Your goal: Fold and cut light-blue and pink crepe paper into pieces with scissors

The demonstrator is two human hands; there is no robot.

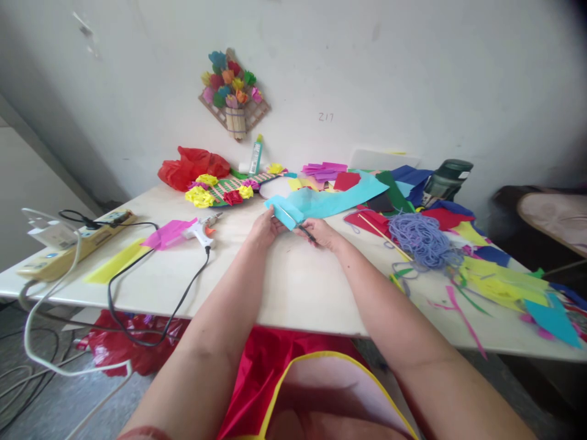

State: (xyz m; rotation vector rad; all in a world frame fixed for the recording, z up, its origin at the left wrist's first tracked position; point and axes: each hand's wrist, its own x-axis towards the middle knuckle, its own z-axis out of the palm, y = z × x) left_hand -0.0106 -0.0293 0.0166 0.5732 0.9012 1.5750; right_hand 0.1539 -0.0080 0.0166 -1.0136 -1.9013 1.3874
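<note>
Over the middle of the table, my left hand (268,227) is closed on the left end of a folded light blue strip of crepe paper (280,211). My right hand (322,234) grips dark-handled scissors (306,233), whose blades lie along the blue strip and point up and left. Whether the blades are cutting through the paper I cannot tell. Just behind the hands lies a larger light blue sheet (339,198), stretching to the right. To the left of my left hand, a white glue gun (200,233) rests on pink paper (169,235).
A flower-decorated green panel (229,190), a red plastic bag (192,166) and a glue tube (255,156) stand at the back. At left is a power strip (77,244) with cables. Purple yarn (422,238), coloured paper scraps (499,281) and a dark bottle (448,180) crowd the right.
</note>
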